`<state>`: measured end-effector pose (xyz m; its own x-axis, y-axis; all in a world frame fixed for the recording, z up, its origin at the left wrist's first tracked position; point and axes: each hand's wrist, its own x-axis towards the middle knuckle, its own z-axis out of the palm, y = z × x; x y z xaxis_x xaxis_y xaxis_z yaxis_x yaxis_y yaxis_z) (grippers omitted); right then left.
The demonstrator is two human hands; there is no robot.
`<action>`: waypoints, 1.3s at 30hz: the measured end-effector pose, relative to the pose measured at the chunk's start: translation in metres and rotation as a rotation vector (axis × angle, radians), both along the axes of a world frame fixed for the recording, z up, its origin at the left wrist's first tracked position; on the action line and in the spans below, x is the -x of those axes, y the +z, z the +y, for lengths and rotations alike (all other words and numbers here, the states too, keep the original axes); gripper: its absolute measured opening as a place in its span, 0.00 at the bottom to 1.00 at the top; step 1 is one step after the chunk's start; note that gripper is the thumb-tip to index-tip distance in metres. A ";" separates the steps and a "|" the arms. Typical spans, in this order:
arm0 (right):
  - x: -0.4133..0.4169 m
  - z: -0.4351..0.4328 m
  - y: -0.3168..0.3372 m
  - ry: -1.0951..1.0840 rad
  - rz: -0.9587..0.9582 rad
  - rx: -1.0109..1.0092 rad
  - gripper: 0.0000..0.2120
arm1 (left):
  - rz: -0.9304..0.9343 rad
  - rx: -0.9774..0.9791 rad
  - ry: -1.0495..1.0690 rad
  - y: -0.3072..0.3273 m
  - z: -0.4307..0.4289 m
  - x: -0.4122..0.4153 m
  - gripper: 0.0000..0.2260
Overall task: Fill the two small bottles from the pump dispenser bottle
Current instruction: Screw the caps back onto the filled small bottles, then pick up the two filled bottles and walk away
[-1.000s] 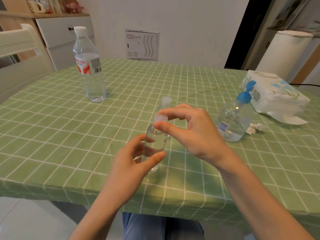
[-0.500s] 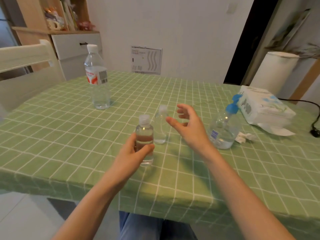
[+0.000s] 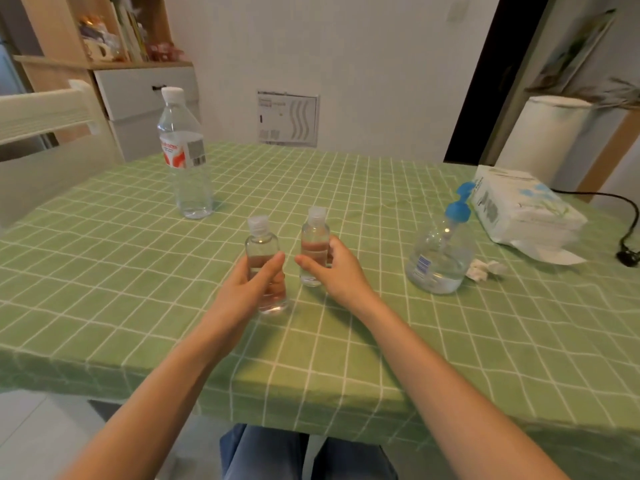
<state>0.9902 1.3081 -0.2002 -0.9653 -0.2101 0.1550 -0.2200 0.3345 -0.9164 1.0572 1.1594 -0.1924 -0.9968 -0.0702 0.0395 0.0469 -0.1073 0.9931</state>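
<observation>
The left hand (image 3: 247, 289) grips the 1st small bottle (image 3: 260, 244), capped and upright on the tablecloth (image 3: 138, 271). Just right of that grip, the right hand (image 3: 334, 271) curls round the 2nd small bottle (image 3: 314, 237), also capped. Both seem partly filled. The pump dispenser bottle (image 3: 440, 261) stands well right of both grips.
</observation>
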 end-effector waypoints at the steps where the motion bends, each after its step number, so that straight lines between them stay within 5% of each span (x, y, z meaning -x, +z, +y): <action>1: 0.001 0.000 -0.001 0.005 -0.001 0.010 0.16 | 0.004 -0.011 0.003 -0.001 -0.002 0.004 0.22; 12: 0.021 0.008 0.008 0.089 -0.096 0.154 0.12 | -0.070 -0.035 0.002 0.001 -0.026 0.066 0.24; 22: 0.033 0.009 0.036 0.047 -0.346 0.384 0.19 | -0.285 -0.100 0.011 0.021 -0.044 0.094 0.14; 32: -0.023 0.029 0.133 -0.108 -0.647 0.433 0.18 | -0.577 -0.196 0.014 0.111 -0.049 0.033 0.09; 39: -0.091 0.044 0.141 -0.285 -0.785 0.522 0.23 | -0.684 -0.223 0.108 0.117 -0.056 -0.024 0.12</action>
<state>1.0812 1.3517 -0.0596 -0.8376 -0.0407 -0.5447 0.5403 -0.2082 -0.8153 1.0815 1.1039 -0.0751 -0.7803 -0.1036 -0.6168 -0.5547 -0.3408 0.7591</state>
